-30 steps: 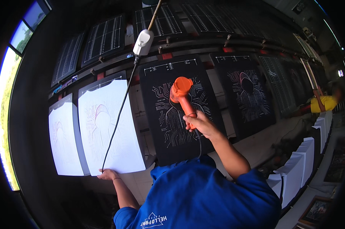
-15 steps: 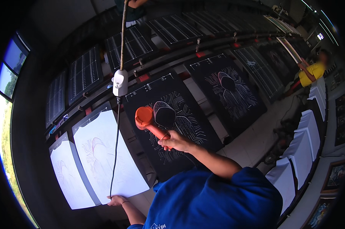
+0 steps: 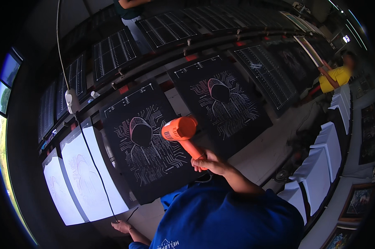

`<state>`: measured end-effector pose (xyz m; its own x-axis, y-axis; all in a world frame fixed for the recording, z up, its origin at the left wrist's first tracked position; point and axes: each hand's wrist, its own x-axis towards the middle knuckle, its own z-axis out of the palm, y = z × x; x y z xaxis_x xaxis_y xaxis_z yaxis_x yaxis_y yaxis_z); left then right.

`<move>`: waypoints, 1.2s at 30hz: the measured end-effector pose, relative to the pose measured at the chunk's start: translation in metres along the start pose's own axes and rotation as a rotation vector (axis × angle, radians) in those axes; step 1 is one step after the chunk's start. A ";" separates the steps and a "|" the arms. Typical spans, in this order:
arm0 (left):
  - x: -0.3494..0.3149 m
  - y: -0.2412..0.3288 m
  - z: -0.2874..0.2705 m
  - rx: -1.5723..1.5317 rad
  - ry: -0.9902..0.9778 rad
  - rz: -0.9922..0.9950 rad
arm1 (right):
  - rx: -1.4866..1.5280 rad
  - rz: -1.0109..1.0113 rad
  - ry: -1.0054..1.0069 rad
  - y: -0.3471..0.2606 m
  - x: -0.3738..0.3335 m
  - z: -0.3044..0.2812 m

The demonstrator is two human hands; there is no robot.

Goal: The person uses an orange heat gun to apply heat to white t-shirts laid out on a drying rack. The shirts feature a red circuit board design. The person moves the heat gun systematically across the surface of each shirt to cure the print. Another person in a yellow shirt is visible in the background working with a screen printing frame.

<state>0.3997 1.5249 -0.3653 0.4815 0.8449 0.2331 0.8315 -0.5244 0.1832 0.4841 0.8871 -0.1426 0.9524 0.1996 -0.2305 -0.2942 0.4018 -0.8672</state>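
My right hand (image 3: pixel 212 162) is wrapped round the handle of an orange heat gun (image 3: pixel 183 130), held over the gap between two dark printed panels. The nearer panel (image 3: pixel 154 184) carries a hooded figure with circuit-like lines; a second panel (image 3: pixel 242 120) to its right bears the same design. Low on the left, my left hand (image 3: pixel 122 227) has its fingers closed on a black cord (image 3: pixel 95 162). That cord runs up to a white socket (image 3: pixel 71 101) hanging on a line. Two white sheets (image 3: pixel 99 186) with faint prints lie beside my left hand.
More dark panels (image 3: pixel 115 54) with line patterns fill the racks behind. A person in a yellow top (image 3: pixel 337 78) stands far right, holding a frame; another person (image 3: pixel 131 18) is at the back. White sheets (image 3: pixel 316 178) hang along a right-hand rail. A window (image 3: pixel 3 137) lies left.
My body and the view have shifted right along the row. The heat gun has moved from over the nearer panel to the gap beside the second panel. The cord and socket now appear farther left.
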 end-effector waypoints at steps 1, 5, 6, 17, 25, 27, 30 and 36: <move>-0.034 0.012 -0.010 0.055 -0.078 0.081 | -0.031 -0.009 0.006 -0.015 -0.013 -0.018; -0.142 0.074 -0.070 0.095 -0.225 0.154 | -0.050 -0.007 0.021 -0.045 -0.059 -0.113; -0.160 0.085 -0.089 0.081 -0.234 0.155 | -0.071 -0.002 0.019 -0.054 -0.069 -0.137; -0.254 0.138 -0.126 0.070 -0.193 0.283 | -0.284 0.086 0.076 -0.165 -0.065 -0.269; -0.260 0.134 -0.078 -0.271 -0.163 -0.008 | -0.360 0.195 -0.078 -0.235 0.054 -0.253; -0.261 0.140 -0.064 -0.331 -0.283 -0.104 | -0.370 0.178 -0.089 -0.230 0.093 -0.247; -0.270 0.128 -0.033 -0.288 -0.283 -0.083 | -0.454 0.132 -0.026 -0.203 0.136 -0.240; -0.314 0.135 -0.019 -0.360 -0.447 -0.231 | -0.500 0.178 -0.010 -0.181 0.164 -0.234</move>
<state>0.3560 1.1870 -0.3958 0.4348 0.8623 -0.2594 0.8197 -0.2597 0.5105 0.7122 0.6384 -0.1265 0.8897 0.2353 -0.3912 -0.3745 -0.1139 -0.9202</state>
